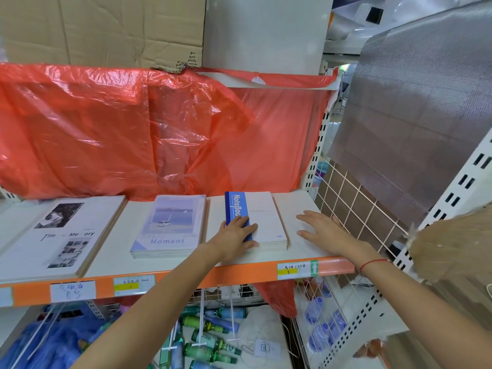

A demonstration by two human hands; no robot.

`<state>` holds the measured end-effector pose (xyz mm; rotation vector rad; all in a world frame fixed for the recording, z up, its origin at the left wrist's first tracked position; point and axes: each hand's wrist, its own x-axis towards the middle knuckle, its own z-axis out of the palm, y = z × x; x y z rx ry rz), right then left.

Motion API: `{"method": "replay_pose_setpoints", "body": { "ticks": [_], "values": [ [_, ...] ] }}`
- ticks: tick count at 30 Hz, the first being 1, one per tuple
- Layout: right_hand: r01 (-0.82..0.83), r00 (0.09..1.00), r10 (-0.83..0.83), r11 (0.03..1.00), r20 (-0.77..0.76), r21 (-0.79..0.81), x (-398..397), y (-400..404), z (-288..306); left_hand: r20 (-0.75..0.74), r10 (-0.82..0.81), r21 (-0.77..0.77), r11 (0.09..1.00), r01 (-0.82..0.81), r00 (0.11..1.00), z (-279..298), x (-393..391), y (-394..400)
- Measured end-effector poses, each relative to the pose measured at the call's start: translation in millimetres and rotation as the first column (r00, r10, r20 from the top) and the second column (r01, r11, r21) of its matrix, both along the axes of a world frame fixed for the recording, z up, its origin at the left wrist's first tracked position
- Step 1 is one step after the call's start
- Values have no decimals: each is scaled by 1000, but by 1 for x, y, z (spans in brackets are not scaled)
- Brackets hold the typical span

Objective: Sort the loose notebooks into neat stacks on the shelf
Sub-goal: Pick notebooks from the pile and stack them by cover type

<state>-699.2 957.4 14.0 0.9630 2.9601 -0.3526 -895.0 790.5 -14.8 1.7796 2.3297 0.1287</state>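
Resting on the near left corner of a stack of white notebooks with a blue "Notebook" spine band (262, 217), the person's left hand (235, 231) lies flat, fingers straight and together across the blue strip, thumb at the stack's front edge. It presses on the stack without curling round it. This stack sits toward the right end of a white shelf (295, 206) with an orange front rail, its edges nearly flush.

The right hand (322, 229) hovers or rests just beside the stack's right side, fingers spread and straight, holding nothing; whether it touches the shelf cannot be told.

To the left, apart from this pile, lies a stack of pale blue "Moment" notebooks (170, 226), and further left a larger stack with black-and-white photo covers (62, 235). Red plastic sheeting (133, 129) hangs behind all three. A wire grid panel (354, 209) closes the shelf's right end.

The step in hand looks like squaring up the last pile, with sorting seemingly almost done. Next would likely be nudging the stack's sides between both palms until the edges line up.
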Motion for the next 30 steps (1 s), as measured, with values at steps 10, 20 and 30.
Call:
{"method": "replay_pose_setpoints", "body": {
  "ticks": [10,20,30],
  "values": [
    [-9,1000,9,1000,-1,-12,0,4,-4,24,5,20,1000,-6,1000,0,0,-1],
    [-61,998,61,998,-20,8,-12,-6,6,-61,76,97,993,-70,995,13,-8,-17],
    [-279,954,280,960,-107,24,-81,-70,18,-133,323,208,933,-293,937,31,-48,-110]
  ]
}}
